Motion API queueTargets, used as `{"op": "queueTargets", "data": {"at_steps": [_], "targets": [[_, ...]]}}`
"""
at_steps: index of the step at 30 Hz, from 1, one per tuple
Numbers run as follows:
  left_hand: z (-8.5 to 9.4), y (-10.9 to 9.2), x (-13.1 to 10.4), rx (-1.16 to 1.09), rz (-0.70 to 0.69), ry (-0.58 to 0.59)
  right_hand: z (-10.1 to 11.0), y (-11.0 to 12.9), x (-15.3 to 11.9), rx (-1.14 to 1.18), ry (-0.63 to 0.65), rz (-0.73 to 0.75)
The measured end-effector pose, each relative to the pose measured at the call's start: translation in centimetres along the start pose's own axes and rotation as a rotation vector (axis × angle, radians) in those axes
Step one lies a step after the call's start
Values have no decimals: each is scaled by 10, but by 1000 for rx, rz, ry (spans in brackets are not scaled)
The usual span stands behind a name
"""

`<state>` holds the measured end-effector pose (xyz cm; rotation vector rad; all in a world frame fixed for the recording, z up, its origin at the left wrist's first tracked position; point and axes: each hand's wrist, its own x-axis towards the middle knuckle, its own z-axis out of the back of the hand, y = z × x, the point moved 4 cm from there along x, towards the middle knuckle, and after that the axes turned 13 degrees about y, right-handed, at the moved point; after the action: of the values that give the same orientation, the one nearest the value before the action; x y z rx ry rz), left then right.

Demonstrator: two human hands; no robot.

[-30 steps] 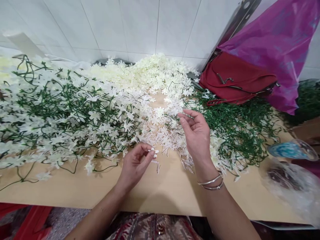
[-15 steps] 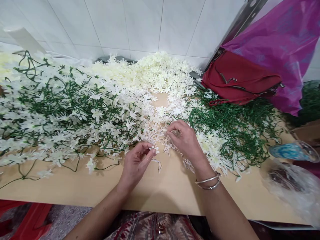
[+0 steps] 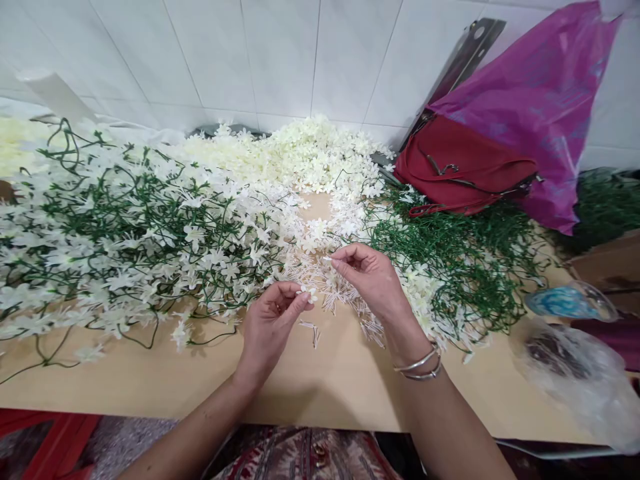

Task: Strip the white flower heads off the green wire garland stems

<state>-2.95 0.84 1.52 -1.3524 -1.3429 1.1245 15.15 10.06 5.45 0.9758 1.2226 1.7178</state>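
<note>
Jutting left from the pinched fingers of the right hand (image 3: 373,277), a stick (image 3: 327,259) sits beyond the flower (image 3: 311,293) the left hand (image 3: 266,323) pinches.

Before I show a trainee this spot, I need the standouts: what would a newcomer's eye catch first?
Probably the tangle of white flowers and green stems across the table's left side. Then the red bag at the back right, with bright purple plastic behind it. Near the middle, the left hand pinches a small white flower.
</note>
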Motion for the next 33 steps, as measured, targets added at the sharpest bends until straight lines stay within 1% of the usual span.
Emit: {"op": "queueTargets", "data": {"at_steps": [2, 4, 6, 9, 14, 16, 18, 20, 24, 26, 29, 33], "targets": [[-8, -9, 10, -39, -21, -20, 3, 13, -3, -38, -40, 52], [-17, -17, 21, -63, -51, -9, 5, 26, -9, -51, -99, 97], [-26, -20, 31, -79, -67, 14, 5, 33, -19, -21, -150, 105], [-35, -19, 38, -80, -64, 41, -3, 33, -34, 0, -197, 76], [-43, -12, 35, -34, -63, 88, -20, 18, -49, 12, -297, 13], [-44, -10, 34, -10, -77, 108, -23, 15, -50, -19, -350, 8], [-44, -6, 33, 19, -97, 121, -23, 12, -49, -63, -370, 1], [-43, -2, 33, 61, -123, 131, -23, 9, -48, -72, -362, -4], [-40, 3, 34, 138, -188, 143, -22, 0, -48, 2, -355, -32], [-39, 5, 34, 147, -202, 125, -24, -2, -48, 32, -329, -34], [-37, 7, 35, 119, -203, 99, -28, -2, -47, 47, -301, 1], [-35, 11, 35, 154, -210, 117, -30, -3, -47, 62, -373, 26]]}}
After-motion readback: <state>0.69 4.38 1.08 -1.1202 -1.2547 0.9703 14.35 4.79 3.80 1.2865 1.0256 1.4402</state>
